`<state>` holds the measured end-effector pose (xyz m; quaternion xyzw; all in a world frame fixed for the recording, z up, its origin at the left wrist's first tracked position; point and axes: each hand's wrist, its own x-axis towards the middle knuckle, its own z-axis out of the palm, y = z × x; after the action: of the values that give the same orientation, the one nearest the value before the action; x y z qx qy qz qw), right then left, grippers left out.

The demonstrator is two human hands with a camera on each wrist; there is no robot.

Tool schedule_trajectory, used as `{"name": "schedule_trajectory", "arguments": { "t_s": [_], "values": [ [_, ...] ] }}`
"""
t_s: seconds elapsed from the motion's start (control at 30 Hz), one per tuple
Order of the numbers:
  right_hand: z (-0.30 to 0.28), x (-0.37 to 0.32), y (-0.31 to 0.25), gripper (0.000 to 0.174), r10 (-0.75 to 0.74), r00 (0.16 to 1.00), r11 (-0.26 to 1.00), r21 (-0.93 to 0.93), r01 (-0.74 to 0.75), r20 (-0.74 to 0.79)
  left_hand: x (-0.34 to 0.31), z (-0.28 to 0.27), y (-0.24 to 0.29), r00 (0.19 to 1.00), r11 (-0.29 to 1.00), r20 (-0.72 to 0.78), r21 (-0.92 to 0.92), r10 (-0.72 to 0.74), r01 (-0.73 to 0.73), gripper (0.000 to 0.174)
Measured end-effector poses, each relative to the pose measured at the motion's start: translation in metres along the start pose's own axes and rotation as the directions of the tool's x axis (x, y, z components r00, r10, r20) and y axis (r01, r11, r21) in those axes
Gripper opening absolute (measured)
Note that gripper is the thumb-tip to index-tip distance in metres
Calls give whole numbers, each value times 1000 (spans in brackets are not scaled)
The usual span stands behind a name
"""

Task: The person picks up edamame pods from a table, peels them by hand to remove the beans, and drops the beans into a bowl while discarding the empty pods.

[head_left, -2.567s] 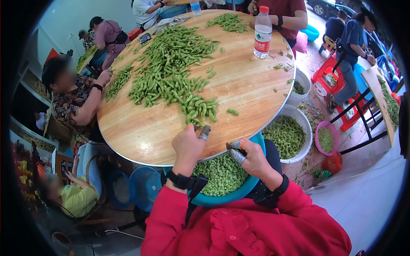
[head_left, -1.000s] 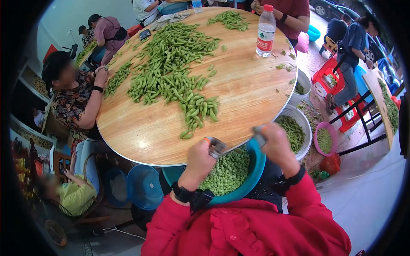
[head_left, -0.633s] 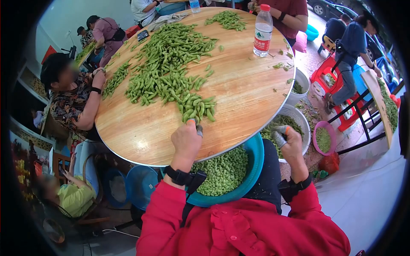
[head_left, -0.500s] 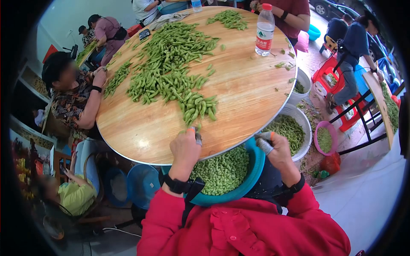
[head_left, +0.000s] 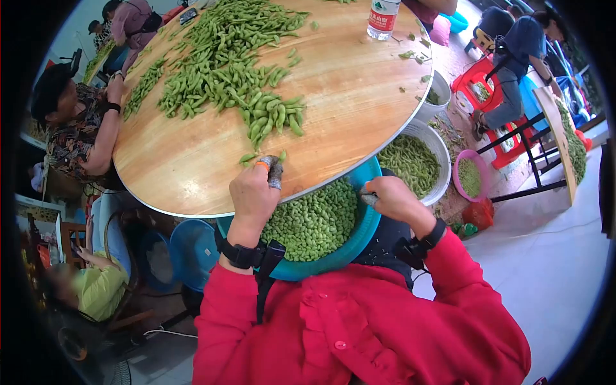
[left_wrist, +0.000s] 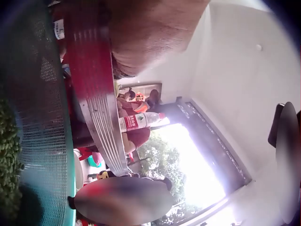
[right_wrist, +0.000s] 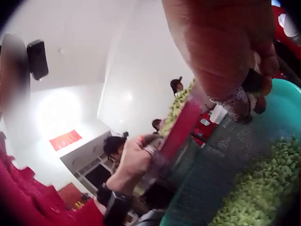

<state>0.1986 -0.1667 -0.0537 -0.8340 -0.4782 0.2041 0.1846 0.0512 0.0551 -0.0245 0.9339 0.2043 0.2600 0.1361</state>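
My left hand [head_left: 254,196] is at the near edge of the round wooden table [head_left: 359,96], its thumb and forefinger wrapped in grey tape. It pinches a green edamame pod [head_left: 282,155], whose tip shows above the taped fingers; another pod [head_left: 248,158] lies by its fingertips. Close by is the long pile of edamame pods [head_left: 218,77]. Over the right rim of the teal basin [head_left: 369,224], my right hand [head_left: 394,200] has curled, taped fingers; I cannot tell whether something is between them. Shelled beans [head_left: 314,221] fill the basin, also seen in the right wrist view.
A white bucket [head_left: 444,160] of pods stands right of the basin, with a pink bowl [head_left: 486,173] beyond. A water bottle [head_left: 383,19] stands on the table. Blue tubs [head_left: 196,247] are at lower left. A person [head_left: 83,122] sits at the table's left.
The left hand has gone from above the basin back to the pods at the table edge. The right hand has come from beside the white bucket to the basin rim. The head view has tilted down.
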Motion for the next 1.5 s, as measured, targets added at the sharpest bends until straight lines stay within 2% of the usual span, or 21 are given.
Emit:
{"name": "schedule_trajectory", "arguments": {
  "t_s": [0.1,0.13,0.23,0.33,0.37,0.47,0.67,0.77,0.87,0.97,1.17,1.37,1.5],
  "values": [
    [23,18,3,16,28,975,958,-283,37,222,-3,4,-2,996,996,-79,-71,43,-48,12],
    [32,24,4,15,47,954,932,-357,66,297,-4,5,-2,997,994,-79,-104,16,-24,13],
    [65,32,5,12,9,907,834,-503,225,421,-4,7,-3,996,981,-80,-190,-48,32,13],
    [84,37,0,14,20,880,752,-587,300,475,-4,6,-4,995,975,-82,-220,-59,40,13],
    [89,44,-4,16,128,823,743,-603,290,554,-4,6,-5,996,977,-79,-211,-46,28,14],
    [106,49,1,18,128,812,734,-605,308,569,-4,7,-8,996,977,-85,-211,-24,5,14],
    [105,49,2,18,126,848,747,-612,261,515,-3,4,-6,995,982,-95,-187,-11,-7,13],
    [114,46,14,13,9,911,740,-615,271,411,-3,2,-5,996,984,-89,-178,-16,0,13],
    [112,45,13,13,-6,900,717,-625,308,436,-4,8,-8,993,981,-116,-194,-2,-20,13],
    [115,51,13,12,74,903,781,-587,211,423,-3,7,-7,994,983,-109,-185,-10,-10,13],
    [117,56,12,13,142,863,774,-598,209,485,-3,6,-5,995,981,-95,-195,-34,15,13],
    [113,61,6,15,158,832,766,-598,236,531,-2,1,-3,997,988,-71,-152,-29,18,12],
    [106,56,2,14,129,863,803,-563,199,488,-4,5,-5,996,984,-86,-175,-35,19,13]
  ]
}}
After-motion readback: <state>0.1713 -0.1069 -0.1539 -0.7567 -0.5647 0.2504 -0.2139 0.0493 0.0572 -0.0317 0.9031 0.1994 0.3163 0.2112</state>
